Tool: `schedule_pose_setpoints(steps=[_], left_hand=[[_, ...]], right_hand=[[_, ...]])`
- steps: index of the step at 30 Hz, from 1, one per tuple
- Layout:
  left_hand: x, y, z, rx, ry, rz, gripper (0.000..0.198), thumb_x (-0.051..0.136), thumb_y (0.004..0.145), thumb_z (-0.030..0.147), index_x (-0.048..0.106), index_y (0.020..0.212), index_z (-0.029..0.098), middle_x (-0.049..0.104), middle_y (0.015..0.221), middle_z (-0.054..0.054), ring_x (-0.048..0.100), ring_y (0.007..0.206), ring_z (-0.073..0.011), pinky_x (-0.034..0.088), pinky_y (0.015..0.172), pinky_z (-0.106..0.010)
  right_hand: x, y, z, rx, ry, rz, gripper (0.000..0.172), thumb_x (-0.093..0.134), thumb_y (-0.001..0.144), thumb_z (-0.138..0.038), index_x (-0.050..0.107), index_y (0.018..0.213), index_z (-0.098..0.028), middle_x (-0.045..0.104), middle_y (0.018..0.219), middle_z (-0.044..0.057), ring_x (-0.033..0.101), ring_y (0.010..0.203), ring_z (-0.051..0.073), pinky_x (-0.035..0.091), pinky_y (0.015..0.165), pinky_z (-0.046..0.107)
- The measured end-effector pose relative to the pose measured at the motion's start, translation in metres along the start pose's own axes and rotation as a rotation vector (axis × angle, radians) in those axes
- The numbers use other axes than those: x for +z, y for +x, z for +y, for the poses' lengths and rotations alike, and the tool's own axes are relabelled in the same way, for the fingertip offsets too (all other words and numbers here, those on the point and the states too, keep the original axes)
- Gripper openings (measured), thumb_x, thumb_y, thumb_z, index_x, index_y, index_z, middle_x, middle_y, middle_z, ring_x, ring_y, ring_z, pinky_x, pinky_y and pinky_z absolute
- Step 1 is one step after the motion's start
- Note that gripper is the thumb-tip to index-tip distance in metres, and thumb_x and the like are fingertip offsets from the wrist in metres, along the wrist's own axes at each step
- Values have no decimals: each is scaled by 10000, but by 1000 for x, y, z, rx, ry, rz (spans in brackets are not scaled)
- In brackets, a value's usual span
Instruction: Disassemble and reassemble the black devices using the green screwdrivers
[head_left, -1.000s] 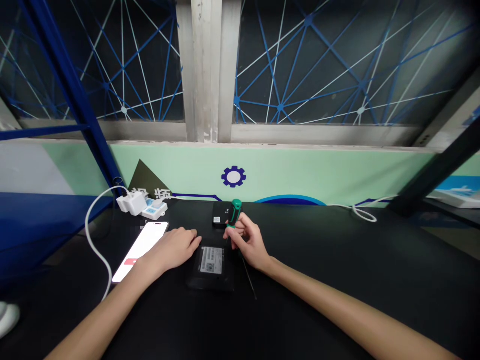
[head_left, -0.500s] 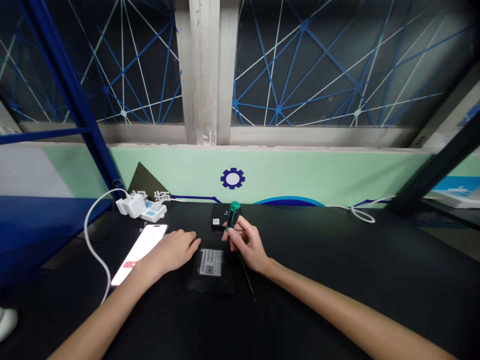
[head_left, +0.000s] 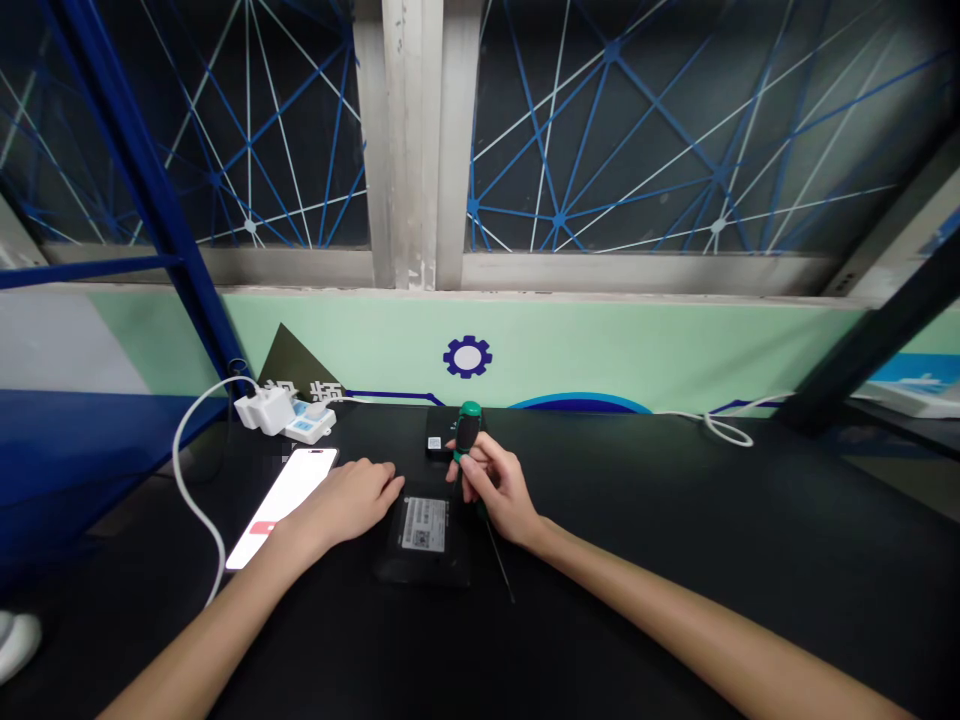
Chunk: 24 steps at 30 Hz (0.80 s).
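A flat black device (head_left: 424,545) with a white label lies on the black table (head_left: 675,560). My left hand (head_left: 351,500) rests flat on the table with its fingertips against the device's left edge, fingers stretched out. My right hand (head_left: 495,485) is closed around a green-and-black screwdriver (head_left: 466,430), held upright with its tip down at the device's upper right corner. A thin black rod (head_left: 499,565) lies on the table just under my right wrist.
A lit phone (head_left: 281,492) lies left of my left hand. Behind it sit a white charger (head_left: 262,408) with a cable and a small white-blue box (head_left: 309,424). A small black box (head_left: 436,437) stands behind the screwdriver. A white cable (head_left: 724,428) loops at the right.
The screwdriver handle has turned slightly in my right fingers; both hands stay in place apart from a small camera shift.
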<state>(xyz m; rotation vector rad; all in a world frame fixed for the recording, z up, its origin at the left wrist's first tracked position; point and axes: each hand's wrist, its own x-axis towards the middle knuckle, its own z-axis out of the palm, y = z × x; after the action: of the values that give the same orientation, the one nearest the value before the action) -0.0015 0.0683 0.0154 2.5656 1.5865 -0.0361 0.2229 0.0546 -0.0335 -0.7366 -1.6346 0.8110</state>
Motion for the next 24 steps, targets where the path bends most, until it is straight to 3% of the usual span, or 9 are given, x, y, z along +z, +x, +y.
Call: schedule_pose_setpoints(steps=[6, 15, 24], left_hand=[[3, 2, -2, -4, -3, 10, 465, 279, 1008, 433, 671, 912, 201, 720, 880, -129, 705, 866, -331, 470, 713, -380], [2, 1, 0, 11, 5, 9, 468, 273, 1015, 433, 669, 907, 208, 728, 879, -119, 708, 865, -324, 469, 715, -375], [3, 1, 0, 2, 10, 11, 464, 273, 1012, 425, 669, 931, 196, 724, 891, -132, 706, 865, -330, 469, 716, -380]], right_hand=[[3, 0, 8, 49, 17, 73, 301, 680, 907, -449, 487, 927, -219, 606, 658, -29, 592, 542, 122, 460, 466, 209], [0, -1, -1, 1, 4, -3, 248, 513, 1007, -446, 542, 1016, -199, 653, 757, 11, 514, 488, 88, 423, 472, 217], [3, -1, 9, 23, -13, 56, 267, 656, 928, -433, 522, 970, -207, 644, 694, -2, 585, 557, 124, 466, 478, 214]])
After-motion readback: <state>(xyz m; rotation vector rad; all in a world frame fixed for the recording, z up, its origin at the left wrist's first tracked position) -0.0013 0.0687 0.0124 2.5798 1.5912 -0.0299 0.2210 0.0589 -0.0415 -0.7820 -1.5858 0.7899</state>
